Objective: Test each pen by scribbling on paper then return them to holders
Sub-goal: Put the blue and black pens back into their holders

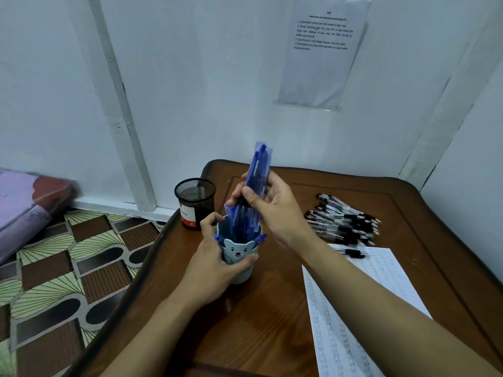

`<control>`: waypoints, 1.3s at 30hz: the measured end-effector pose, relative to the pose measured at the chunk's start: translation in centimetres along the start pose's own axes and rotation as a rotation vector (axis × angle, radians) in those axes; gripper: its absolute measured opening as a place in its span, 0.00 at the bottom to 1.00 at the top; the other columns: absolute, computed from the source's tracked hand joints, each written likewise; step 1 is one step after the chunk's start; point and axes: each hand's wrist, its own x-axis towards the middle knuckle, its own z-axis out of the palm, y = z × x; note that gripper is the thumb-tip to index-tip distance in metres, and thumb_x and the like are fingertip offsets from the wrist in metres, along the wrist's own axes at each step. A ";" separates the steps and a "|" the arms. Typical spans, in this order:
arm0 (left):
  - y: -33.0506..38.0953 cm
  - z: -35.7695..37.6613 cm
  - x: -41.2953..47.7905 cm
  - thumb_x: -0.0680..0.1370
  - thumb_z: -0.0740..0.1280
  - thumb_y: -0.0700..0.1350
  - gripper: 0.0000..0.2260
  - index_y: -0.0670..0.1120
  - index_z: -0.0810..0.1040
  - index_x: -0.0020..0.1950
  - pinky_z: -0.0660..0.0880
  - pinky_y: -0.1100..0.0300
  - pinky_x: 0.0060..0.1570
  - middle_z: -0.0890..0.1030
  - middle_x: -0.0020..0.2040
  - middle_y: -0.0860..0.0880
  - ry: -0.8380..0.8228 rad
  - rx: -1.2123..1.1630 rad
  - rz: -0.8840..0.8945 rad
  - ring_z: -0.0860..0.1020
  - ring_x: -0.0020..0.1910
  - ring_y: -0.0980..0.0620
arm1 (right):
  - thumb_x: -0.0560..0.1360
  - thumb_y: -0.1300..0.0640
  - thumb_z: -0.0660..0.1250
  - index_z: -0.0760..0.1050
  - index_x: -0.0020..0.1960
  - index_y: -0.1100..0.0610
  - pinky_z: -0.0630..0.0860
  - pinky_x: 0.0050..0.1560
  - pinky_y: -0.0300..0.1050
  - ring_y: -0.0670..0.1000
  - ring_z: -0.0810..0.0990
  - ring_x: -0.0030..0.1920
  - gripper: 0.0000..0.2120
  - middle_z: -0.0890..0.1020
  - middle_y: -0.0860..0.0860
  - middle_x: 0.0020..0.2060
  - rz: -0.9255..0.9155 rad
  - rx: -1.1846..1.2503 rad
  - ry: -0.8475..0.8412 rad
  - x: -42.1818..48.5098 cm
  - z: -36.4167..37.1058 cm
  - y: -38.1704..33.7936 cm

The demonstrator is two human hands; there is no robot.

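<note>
Near the bench's (258, 322) left edge, the left hand (215, 269) wraps the bear cup (238, 253) (steadying it, I judge) while the right hand (275, 210) clutches upright blue pens (257, 172) in it.

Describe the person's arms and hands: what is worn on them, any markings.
Both forearms are bare; no sleeve shows. The left hand and right hand wear no gloves, and no watch, bracelet or ring is visible. The right hand is slightly blurred, so fine details there are unsure.

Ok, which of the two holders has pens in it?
The light-blue bear cup, gripped by the left hand, holds blue pens; the black mesh holder behind it shows none.
</note>
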 end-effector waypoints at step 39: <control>-1.3 -0.4 0.2 0.73 0.77 0.48 0.35 0.48 0.57 0.70 0.75 0.62 0.62 0.71 0.56 0.78 0.010 -0.016 0.047 0.77 0.59 0.67 | 0.84 0.45 0.59 0.78 0.54 0.53 0.77 0.50 0.42 0.49 0.82 0.51 0.14 0.82 0.50 0.50 0.158 -0.416 0.161 1.1 -2.0 2.9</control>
